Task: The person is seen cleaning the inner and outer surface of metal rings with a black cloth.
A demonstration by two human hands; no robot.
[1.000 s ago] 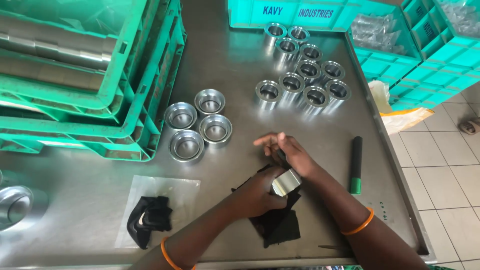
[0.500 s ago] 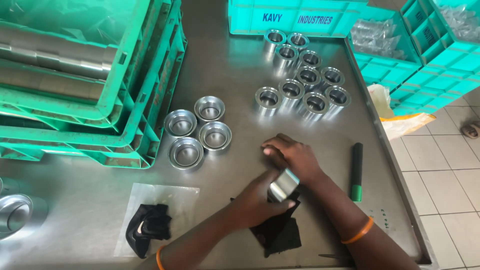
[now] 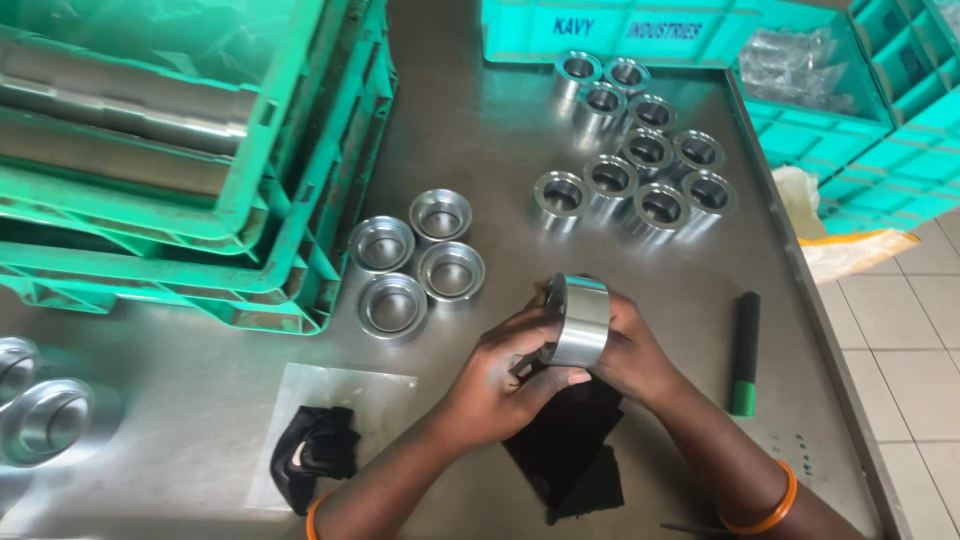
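— Since a second ago, what has moved on the steel table (image 3: pixel 250 420)?

— Both of my hands have come up off the black cloth (image 3: pixel 570 450), and the metal ring (image 3: pixel 580 320) now stands on edge between them, raised above the cloth rather than lying low against it. Everything else sits where it did.

— How is the ring held?

— My left hand (image 3: pixel 500 375) wraps its near side, fingers curled closed across the front face. My right hand (image 3: pixel 630 345) cups the far side, closed against the outer wall. Both palms are tight on it; neither hand is open.

— And around you?

— Four shallow metal cups (image 3: pixel 415 260) cluster just left of my hands, beside the stacked green crates (image 3: pixel 180 180). Nine similar rings (image 3: pixel 640 150) stand in a group farther up the table, near a teal crate (image 3: pixel 620 30). A black marker with a green end (image 3: pixel 743 352) lies just right of my right wrist, apart from it. A second dark rag (image 3: pixel 318 450) rests on a clear plastic sheet (image 3: pixel 340 390) by my left forearm. Orange bangles circle both wrists.
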